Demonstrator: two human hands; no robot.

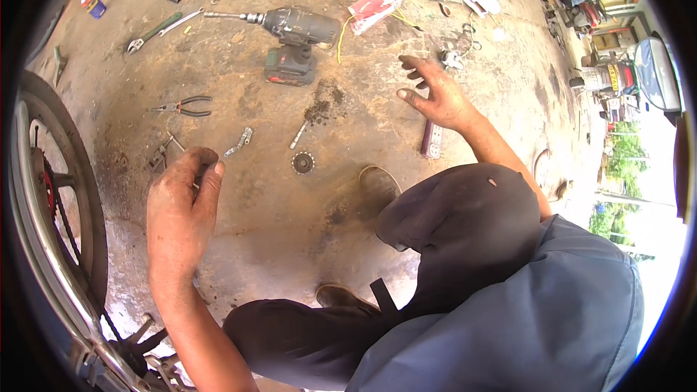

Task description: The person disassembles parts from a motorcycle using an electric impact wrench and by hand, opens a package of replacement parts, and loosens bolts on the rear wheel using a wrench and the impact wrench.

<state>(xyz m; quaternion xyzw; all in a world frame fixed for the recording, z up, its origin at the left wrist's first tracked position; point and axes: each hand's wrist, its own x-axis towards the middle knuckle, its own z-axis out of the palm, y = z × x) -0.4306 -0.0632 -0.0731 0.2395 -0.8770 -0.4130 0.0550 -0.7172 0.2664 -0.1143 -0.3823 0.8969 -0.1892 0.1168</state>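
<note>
My left hand (181, 207) is over the floor beside the wheel, fingers loosely curled and the thumb slightly apart; no held thing shows, though some fingertips are hidden. Just beyond its fingers is a T-shaped metal tool (173, 142), partly covered by the hand. A short metal chain-like piece (238, 142) lies to its right, with pliers (190, 107) farther off. My right hand (441, 98) hovers empty, fingers spread, near a small silvery metal part (453, 58). Between the hands lie a small toothed sprocket (303, 162) and a thin metal rod (298, 135).
A spoked wheel with a chain (91, 196) stands close at left. Beyond the hands lie a cordless impact wrench (301, 25), a long wrench (181, 20), an adjustable wrench (138, 43), a red-and-clear package (375, 7) and a spray can (93, 4). A power strip (432, 139) is below my right wrist.
</note>
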